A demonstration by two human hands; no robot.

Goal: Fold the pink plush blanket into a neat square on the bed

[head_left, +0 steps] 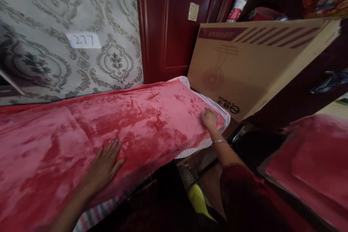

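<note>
A red plush blanket (152,116) is spread over a long, low seat or bed that runs along the wall. Below its front and right edges shows a striped cloth (194,150). My left hand (107,163) lies flat on the plush near the front edge, fingers stretched out. Farther right, my right hand (208,117) rests near the blanket's right end. Its fingers are curled into the plush and partly hidden, seemingly gripping it. The pile is streaked with lighter and darker patches.
A large cardboard box (244,65) leans past the right end, with a plastic bottle (241,0) behind its top. A dark red door panel (174,43) adjoins the patterned wall (114,14). Another red plush piece (320,163) lies at right. Something yellow (198,199) is below.
</note>
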